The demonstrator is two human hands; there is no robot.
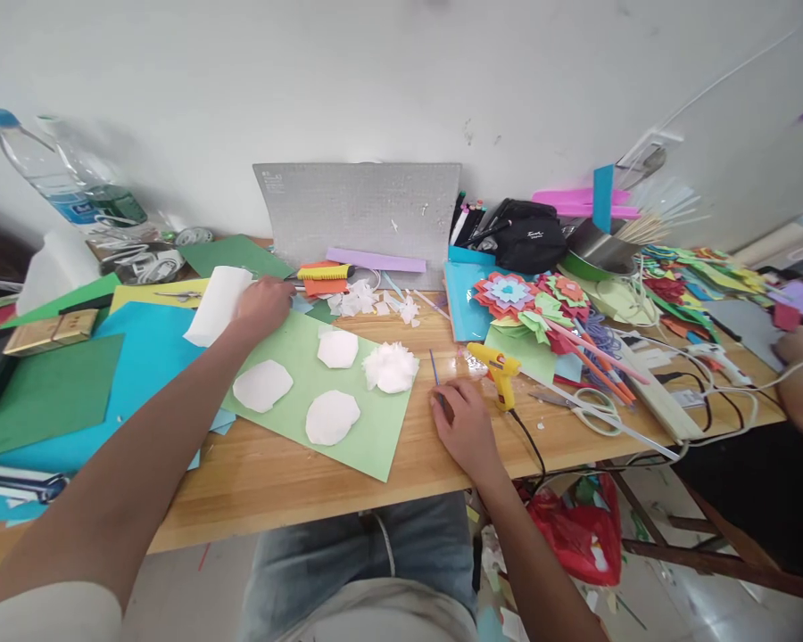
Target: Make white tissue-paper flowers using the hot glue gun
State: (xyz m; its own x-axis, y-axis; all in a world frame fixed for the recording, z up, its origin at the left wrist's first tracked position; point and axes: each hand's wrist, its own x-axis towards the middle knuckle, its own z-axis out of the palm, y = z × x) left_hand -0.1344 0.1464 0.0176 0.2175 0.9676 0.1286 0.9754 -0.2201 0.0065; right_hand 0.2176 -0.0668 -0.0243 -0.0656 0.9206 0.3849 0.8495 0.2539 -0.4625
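The wearer's pale shirt (pixel 388 615) is seen nearest the camera, with jeans (pixel 415 544) beyond it, below the edge of the wooden table (pixel 254 473). A white paper roll (pixel 214 308) is touched along its right side by the left hand (pixel 266 306); whether the fingers are clamped on it cannot be told. A slim blue stick (pixel 433 364) is held in the curled fingers of the right hand (pixel 467 426), which is rested on the tabletop. Between the hands, three flat white paper pieces (pixel 332 417) and a ruffled white paper flower (pixel 391 367) are laid on a light green sheet (pixel 375 450). A yellow glue gun (pixel 499 364) is placed just beside the right hand.
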